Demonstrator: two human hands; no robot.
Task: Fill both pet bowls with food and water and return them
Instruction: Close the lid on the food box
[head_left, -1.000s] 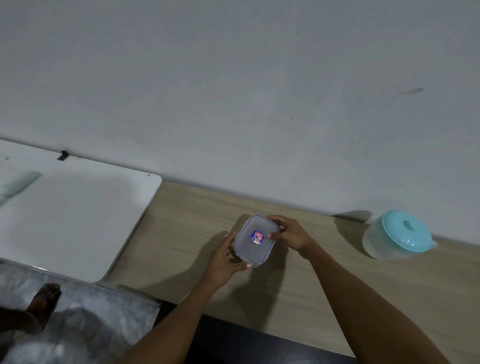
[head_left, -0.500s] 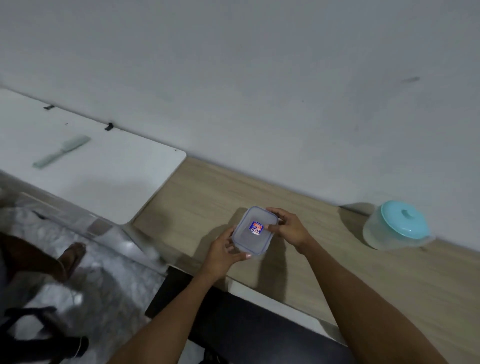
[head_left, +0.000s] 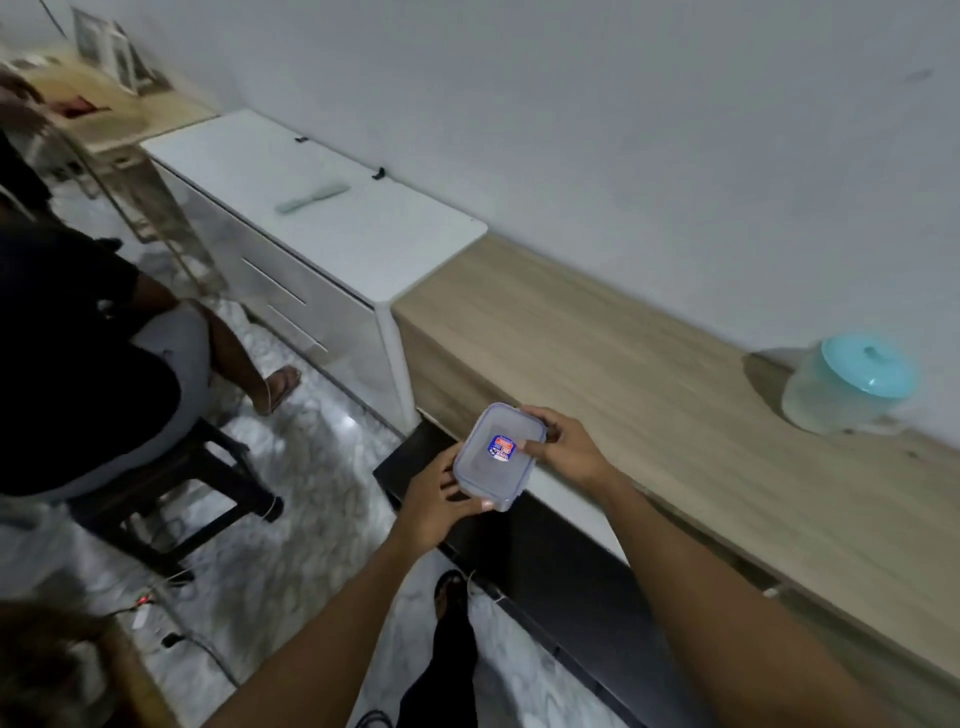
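A plain white wall runs behind a long wooden table, with a white cabinet butting against its left end and a pale marbled floor below. On the table, well back near the wall toward its right end, stands a translucent tub with a turquoise lid; its lid is on, and I cannot tell what is inside.

The person stands at the table's front edge, holding a small clear lidded container in both hands, just off that edge and above the floor instead of on the wood. The left hand cups it from below and from the near side, fingers curled under the base. The right hand has its grip closed on the far rim, thumb lying across the lid beside a small blue and red sticker. The lid looks seated; whether it is latched, and whether there is food within, I cannot make out.

As for progress, I would judge this very early. No pet bowls show anywhere in sight, no water source either, and nothing has been poured. If this container holds the food, then both bowls remain to be filled and returned. Another person sits on a dark stool at the left, clear of the table.
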